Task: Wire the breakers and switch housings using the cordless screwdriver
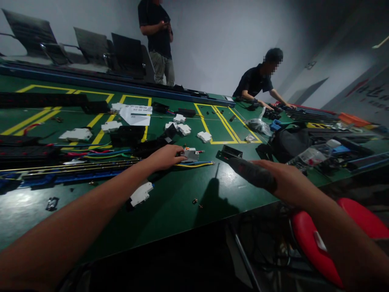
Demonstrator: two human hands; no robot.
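Note:
My left hand (167, 156) grips a white breaker-like module (191, 154) near the middle of the green table (176, 202). A short red wire end sticks out of the module's right side. Blue and yellow wires (196, 164) run just below it. My right hand (281, 178) is closed around a dark handheld tool (252, 172), which is raised over the table and points left toward the module, a gap apart from it. Several more white modules (204, 136) lie behind, and another (142, 194) is in front of my left wrist.
Black strips and wires cover the left side. A backpack (290, 142) and a plastic bottle (316, 154) are at the right. Red stools (316, 247) stand below the edge. One person (158, 36) stands behind the table; another (255, 83) leans over its far right.

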